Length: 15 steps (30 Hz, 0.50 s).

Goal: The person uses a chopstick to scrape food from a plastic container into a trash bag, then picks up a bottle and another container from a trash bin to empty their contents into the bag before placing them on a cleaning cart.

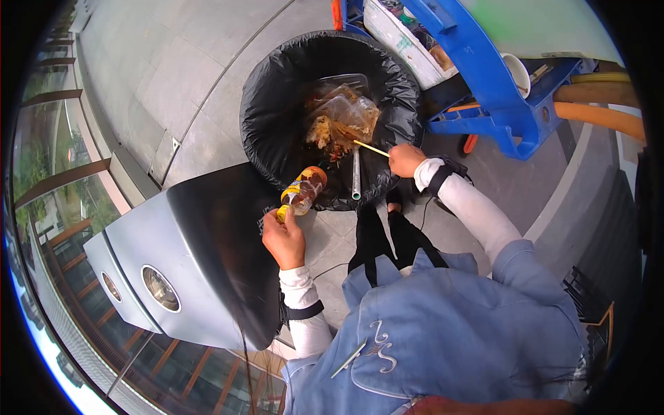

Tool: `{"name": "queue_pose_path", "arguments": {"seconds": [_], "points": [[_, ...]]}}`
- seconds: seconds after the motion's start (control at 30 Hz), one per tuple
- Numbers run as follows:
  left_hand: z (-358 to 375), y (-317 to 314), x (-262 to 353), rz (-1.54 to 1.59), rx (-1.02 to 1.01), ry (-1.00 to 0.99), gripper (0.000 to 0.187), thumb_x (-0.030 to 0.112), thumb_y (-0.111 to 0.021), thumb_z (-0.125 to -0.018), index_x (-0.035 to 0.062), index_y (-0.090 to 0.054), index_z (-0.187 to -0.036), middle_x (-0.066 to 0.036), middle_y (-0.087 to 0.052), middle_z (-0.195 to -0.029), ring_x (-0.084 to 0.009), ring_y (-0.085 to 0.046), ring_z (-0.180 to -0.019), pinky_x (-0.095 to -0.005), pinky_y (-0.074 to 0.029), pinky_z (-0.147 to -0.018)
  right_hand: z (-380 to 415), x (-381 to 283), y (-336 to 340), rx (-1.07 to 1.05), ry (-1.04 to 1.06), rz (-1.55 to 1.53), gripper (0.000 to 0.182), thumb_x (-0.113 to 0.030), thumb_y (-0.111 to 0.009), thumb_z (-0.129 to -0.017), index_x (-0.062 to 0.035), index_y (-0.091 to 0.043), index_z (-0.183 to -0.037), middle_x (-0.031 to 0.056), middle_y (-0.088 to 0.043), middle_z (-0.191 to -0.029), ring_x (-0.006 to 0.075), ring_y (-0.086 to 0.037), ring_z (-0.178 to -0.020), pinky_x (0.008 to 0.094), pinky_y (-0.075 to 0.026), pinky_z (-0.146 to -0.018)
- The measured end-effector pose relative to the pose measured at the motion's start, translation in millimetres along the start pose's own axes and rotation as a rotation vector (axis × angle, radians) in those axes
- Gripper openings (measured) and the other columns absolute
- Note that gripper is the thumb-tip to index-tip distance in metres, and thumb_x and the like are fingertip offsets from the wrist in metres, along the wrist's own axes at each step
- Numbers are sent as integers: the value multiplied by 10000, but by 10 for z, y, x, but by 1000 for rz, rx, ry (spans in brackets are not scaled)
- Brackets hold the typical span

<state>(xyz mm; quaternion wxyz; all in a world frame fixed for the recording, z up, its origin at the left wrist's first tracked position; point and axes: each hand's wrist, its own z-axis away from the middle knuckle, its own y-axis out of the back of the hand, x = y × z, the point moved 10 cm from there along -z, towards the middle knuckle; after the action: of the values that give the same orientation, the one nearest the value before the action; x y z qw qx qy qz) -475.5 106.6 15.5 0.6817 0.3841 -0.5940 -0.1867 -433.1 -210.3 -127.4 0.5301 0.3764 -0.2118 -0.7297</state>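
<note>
My left hand is closed around the yellow-capped end of a plastic bottle with a yellow label and brownish contents. The bottle tilts over the near left rim of a round bin lined with a black bag. A thin wooden stick, like a chopstick, is pinched in my right hand. Its far tip reaches the food scraps inside the bin. Clear plastic packaging lies over part of the scraps. Near the stick, a pale tube leans in the bin.
A grey and black metal housing with round windows stands left of the bin. At the upper right, a blue cart frame carries a dirty white box and a white cup. Orange poles stick out on the right.
</note>
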Motion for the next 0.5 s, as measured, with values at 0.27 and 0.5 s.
{"name": "queue_pose_path", "arguments": {"seconds": [0.27, 0.5], "points": [[-99, 184, 238, -44, 66, -48, 185, 140, -589, -807, -35, -546, -846, -124, -584, -648, -183, -561, -531, -295, -445, -512, 279, 128, 480, 349, 92, -439, 289, -254, -507, -793, 27, -556, -745, 250, -574, -748, 408, -555, -788, 442, -437, -682], [-215, 373, 530, -110, 138, -78, 189, 163, -589, -811, -23, -554, -821, -121, -583, -644, -196, -564, -539, -304, -445, -524, 415, 255, 323, 308, 137, -565, 384, -321, -424, -857, 20, -572, -763, 207, -575, -744, 377, -547, -719, 428, -424, -645]]}}
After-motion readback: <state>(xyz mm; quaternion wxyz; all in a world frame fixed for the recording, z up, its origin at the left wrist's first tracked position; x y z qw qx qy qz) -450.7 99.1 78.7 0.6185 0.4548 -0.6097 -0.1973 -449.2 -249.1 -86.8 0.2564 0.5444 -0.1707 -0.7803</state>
